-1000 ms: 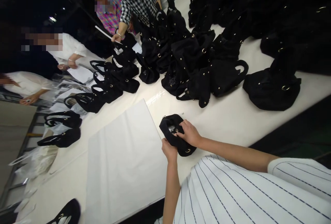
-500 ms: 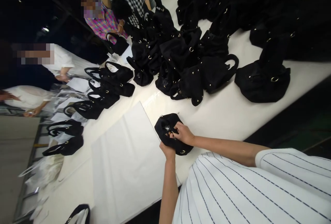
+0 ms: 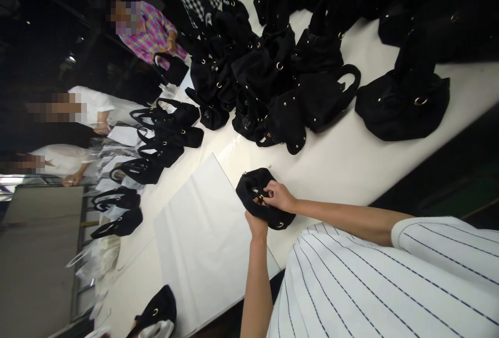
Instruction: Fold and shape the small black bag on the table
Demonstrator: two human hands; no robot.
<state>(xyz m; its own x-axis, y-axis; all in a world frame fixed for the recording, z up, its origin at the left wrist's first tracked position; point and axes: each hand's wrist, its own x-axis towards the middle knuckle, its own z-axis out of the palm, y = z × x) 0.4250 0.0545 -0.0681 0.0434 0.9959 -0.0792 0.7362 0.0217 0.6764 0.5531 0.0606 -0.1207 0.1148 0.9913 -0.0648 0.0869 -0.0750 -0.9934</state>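
In the head view a small black handbag (image 3: 249,187) sits in front of me on the table, its opening facing up. My left hand (image 3: 257,225) grips the bag's near side, and some of its fingers are hidden by the cloth. Over the opening, my right hand (image 3: 280,196) is closed in a pinch at a small gold-coloured metal fitting (image 3: 260,198). The fingertips partly cover that fitting, so its exact kind cannot be made out. A gold ring (image 3: 279,224) shows on the bag's outer side.
A pale sheet (image 3: 206,244) lies beside the bag on the white table (image 3: 327,166). Many black handbags (image 3: 268,67) are heaped beyond, and a row of them (image 3: 152,151) stands to the left. Another bag (image 3: 158,309) is at the bottom edge. Several people work across the table.
The view has shifted a little, bringing more of the bag at the bottom edge into sight. Both hands stay on the handbag, with the right fingers still at the fitting.
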